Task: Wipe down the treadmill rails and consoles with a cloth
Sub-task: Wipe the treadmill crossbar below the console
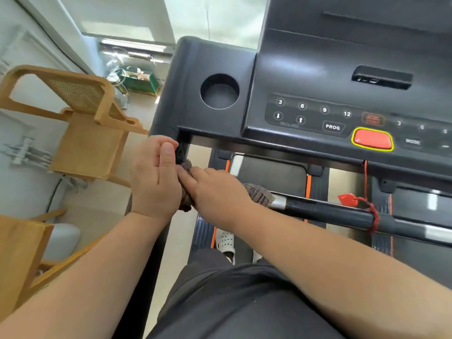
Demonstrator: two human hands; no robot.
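Right hand (pixel 215 189) grips the brown cloth (pixel 259 194) wrapped round the rail (pixel 342 214), whose long axis runs from frame centre to the right edge; left hand (pixel 156 177) stands cupped at the cloth's left end, grip unclear. Console (pixel 318 77) fills the upper right, red safety key (pixel 347 199) hangs on the rail, wooden chair (pixel 83 123) at left

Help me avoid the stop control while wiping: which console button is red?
The large red button with a yellow outline, right of the PROG key; PROG and the numbered keys are dark with white markings.
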